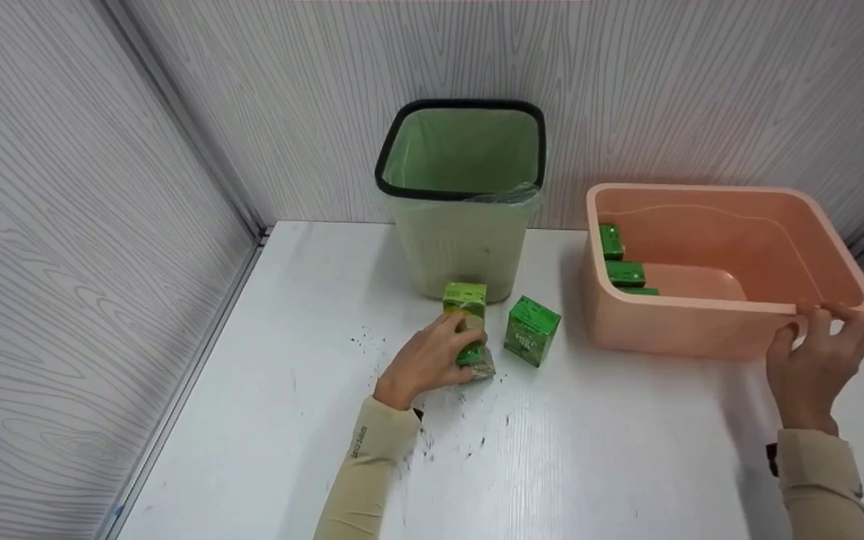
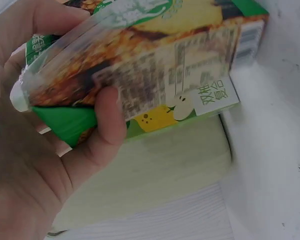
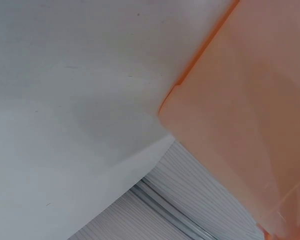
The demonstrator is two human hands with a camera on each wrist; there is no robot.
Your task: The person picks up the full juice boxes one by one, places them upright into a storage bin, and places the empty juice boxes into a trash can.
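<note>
My left hand [image 1: 432, 356] grips a snack packet [image 2: 200, 47] with green ends, a food picture and a pale label, its thumb pressed on the side. Right behind the packet, at the foot of the bin, a light green juice carton [image 1: 465, 291] stands upright, its fruit print partly hidden. Just to the right, a darker green box [image 1: 532, 331] stands on the table. At the far right, my right hand [image 1: 818, 360] holds the front rim of a pink tub [image 1: 702, 326], fingers hooked over it. The right wrist view shows the tub's side but not the hand.
A pale green waste bin [image 1: 462, 240] with a black rim and a liner stands against the back wall. Several green boxes [image 1: 625, 273] lie inside the tub along its left side. Dark specks mark the white table [image 1: 597, 450]. Grey wood-grain panels [image 1: 102, 225] enclose the left and back.
</note>
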